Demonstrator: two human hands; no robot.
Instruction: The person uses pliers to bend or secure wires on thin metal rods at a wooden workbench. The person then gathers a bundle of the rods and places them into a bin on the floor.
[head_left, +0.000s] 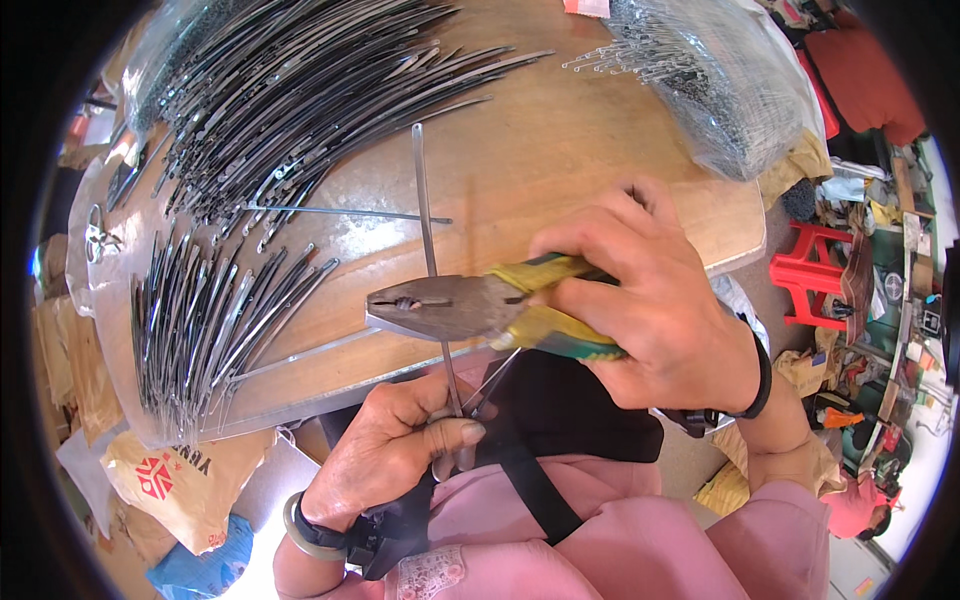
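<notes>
My right hand (660, 300) is wrapped round the yellow-and-green handles of a pair of combination pliers (440, 307), whose metal jaws point left. A long, narrow flat metal strip (424, 200) stands nearly upright, passing behind the pliers' head. Whether the jaws grip it cannot be made out. Below the pliers, my left hand (400, 450) pinches the strip's lower end between thumb and fingers. A thin wire-like piece (495, 378) also meets those fingertips, its far end hidden near the pliers. Another thin strip (350, 213) lies on the wooden table (560, 130), left of the upright one.
A large pile of dark metal strips (300, 100) covers the far left of the table, with a smaller bundle (205, 320) nearer me. Clear plastic (720, 90) wraps many thin wire pieces at far right. A red stool (815, 270) stands right; a paper sack (190, 480) lies lower left.
</notes>
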